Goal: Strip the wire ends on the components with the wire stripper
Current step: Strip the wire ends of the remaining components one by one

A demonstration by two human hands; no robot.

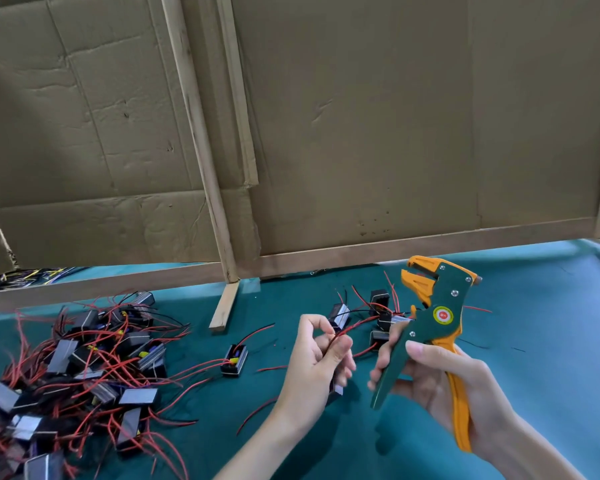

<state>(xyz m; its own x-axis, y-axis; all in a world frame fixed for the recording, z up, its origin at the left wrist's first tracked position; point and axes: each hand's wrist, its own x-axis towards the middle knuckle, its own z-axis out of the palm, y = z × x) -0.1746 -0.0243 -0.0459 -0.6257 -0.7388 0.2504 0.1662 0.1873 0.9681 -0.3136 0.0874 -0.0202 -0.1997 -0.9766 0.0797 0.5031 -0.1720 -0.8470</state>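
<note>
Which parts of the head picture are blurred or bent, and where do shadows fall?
Head view: the left hand looks slightly motion-blurred; the wire stripper is sharp; the wooden frame curves from wide-angle distortion; soft shadows darken the green cloth at bottom centre.

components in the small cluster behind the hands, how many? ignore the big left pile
4 visible components: leftmost, rearmost, one against the wire stripper, nearest by the right hand. Others may hide behind the stripper.

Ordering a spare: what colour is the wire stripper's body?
Dark green wire stripper body, head view.
</note>
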